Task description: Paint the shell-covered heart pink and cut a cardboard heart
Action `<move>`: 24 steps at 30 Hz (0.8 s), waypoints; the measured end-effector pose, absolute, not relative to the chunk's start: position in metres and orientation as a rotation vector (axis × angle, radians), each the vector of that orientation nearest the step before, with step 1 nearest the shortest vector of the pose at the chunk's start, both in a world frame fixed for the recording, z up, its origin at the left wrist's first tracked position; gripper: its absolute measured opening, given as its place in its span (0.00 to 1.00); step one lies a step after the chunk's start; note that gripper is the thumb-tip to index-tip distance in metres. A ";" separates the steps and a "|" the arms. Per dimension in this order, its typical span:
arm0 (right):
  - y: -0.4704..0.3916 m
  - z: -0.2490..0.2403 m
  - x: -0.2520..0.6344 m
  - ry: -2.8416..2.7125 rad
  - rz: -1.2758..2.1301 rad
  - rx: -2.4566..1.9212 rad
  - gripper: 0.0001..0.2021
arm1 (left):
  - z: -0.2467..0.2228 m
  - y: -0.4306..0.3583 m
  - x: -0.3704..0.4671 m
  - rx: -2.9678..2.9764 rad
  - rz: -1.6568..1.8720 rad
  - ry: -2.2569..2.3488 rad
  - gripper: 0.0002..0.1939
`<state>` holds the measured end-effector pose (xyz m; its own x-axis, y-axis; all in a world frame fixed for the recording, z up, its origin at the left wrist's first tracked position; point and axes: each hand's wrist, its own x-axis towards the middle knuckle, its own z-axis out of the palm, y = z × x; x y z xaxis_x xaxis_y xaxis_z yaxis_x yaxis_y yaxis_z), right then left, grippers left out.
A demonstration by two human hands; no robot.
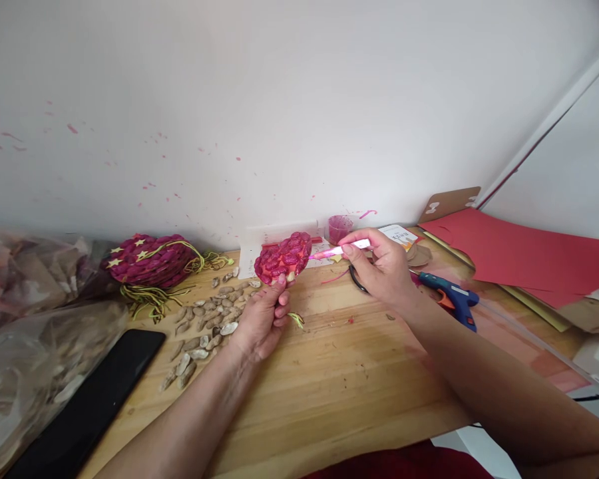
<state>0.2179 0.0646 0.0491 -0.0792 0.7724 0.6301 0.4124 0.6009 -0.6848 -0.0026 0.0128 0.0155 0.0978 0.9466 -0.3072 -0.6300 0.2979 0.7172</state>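
Observation:
My left hand (264,316) is closed on the lower edge of a craft piece (283,258) covered in magenta-painted peanut shells, holding it up off the table. One small pale spot shows near my thumb. A paintbrush (337,251) with a white handle is pinched in my right hand (382,266). Its pink-stained tip is at the right edge of the craft piece; whether it touches cannot be made out. Behind the brush stands a clear cup (340,228) with magenta paint inside. Loose unpainted peanut shells (212,316) lie left of my left hand.
A stack of magenta pieces with yellow stars and cords (152,259) sits at the back left. Plastic bags (54,352) and a black phone (94,399) lie at left. To the right are a blue glue gun (452,296) and red card sheets (539,253). Paint spots the wall.

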 end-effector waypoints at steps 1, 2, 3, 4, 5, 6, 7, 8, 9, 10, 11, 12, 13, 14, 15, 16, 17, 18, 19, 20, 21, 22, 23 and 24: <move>0.065 0.049 0.218 -1.700 0.392 -0.988 0.08 | 0.016 0.013 -0.002 0.476 1.230 0.845 0.24; 0.065 0.049 0.218 -1.701 0.389 -0.988 0.08 | 0.016 0.013 -0.002 0.488 1.231 0.849 0.25; 0.066 0.049 0.218 -1.702 0.388 -0.984 0.08 | 0.016 0.013 -0.002 0.500 1.232 0.855 0.25; 0.065 0.049 0.218 -1.704 0.386 -0.977 0.08 | 0.016 0.013 -0.002 0.513 1.236 0.863 0.26; 0.065 0.049 0.217 -1.708 0.379 -0.970 0.07 | 0.016 0.013 -0.001 0.527 1.243 0.873 0.26; 0.064 0.050 0.217 -1.713 0.365 -0.963 0.07 | 0.016 0.013 -0.001 0.541 1.251 0.886 0.26; 0.063 0.050 0.216 -1.719 0.343 -0.956 0.06 | 0.017 0.012 0.000 0.555 1.264 0.901 0.26; 0.061 0.051 0.215 -1.728 0.319 -0.949 0.06 | 0.016 0.012 0.001 0.568 1.278 0.915 0.26; 0.060 0.051 0.214 -1.736 0.298 -0.939 0.05 | 0.016 0.012 0.001 0.578 1.291 0.928 0.26; 0.059 0.052 0.214 -1.742 0.285 -0.927 0.05 | 0.016 0.012 0.002 0.587 1.301 0.936 0.26; 0.059 0.052 0.213 -1.746 0.279 -0.916 0.04 | 0.016 0.011 0.002 0.594 1.307 0.941 0.27; 0.058 0.052 0.213 -1.749 0.277 -0.907 0.04 | 0.016 0.011 0.002 0.598 1.310 0.942 0.27; 0.058 0.052 0.213 -1.751 0.277 -0.904 0.04 | 0.016 0.011 0.003 0.600 1.312 0.942 0.27; 0.059 0.052 0.214 -1.754 0.277 -0.907 0.04 | 0.016 0.011 0.003 0.600 1.312 0.941 0.27; 0.059 0.052 0.214 -1.757 0.276 -0.914 0.04 | 0.016 0.011 0.003 0.599 1.312 0.940 0.27; 0.060 0.052 0.214 -1.759 0.275 -0.922 0.04 | 0.016 0.012 0.003 0.600 1.312 0.938 0.27; 0.060 0.051 0.215 -1.756 0.274 -0.929 0.04 | 0.016 0.012 0.003 0.600 1.312 0.936 0.27; 0.061 0.051 0.215 -1.748 0.276 -0.931 0.04 | 0.016 0.012 0.003 0.603 1.312 0.936 0.27; 0.061 0.051 0.215 -1.738 0.283 -0.931 0.04 | 0.016 0.012 0.003 0.608 1.314 0.938 0.27; 0.061 0.051 0.215 -1.729 0.294 -0.928 0.04 | 0.016 0.012 0.003 0.612 1.320 0.940 0.28; 0.061 0.051 0.215 -1.723 0.306 -0.923 0.05 | 0.015 0.013 0.003 0.617 1.324 0.946 0.28; 0.061 0.051 0.214 -1.724 0.316 -0.919 0.05 | 0.015 0.013 0.003 0.621 1.325 0.954 0.28; 0.060 0.051 0.214 -1.732 0.319 -0.916 0.05 | 0.016 0.013 0.003 0.627 1.324 0.962 0.28; 0.060 0.051 0.213 -1.744 0.314 -0.914 0.05 | 0.016 0.013 0.003 0.633 1.324 0.969 0.28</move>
<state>0.2134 0.0600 0.0508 -0.1141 0.7091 0.6958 0.4222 0.6686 -0.6122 0.0029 0.0131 0.0156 -0.0327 0.9749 -0.2200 -0.5044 0.1740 0.8458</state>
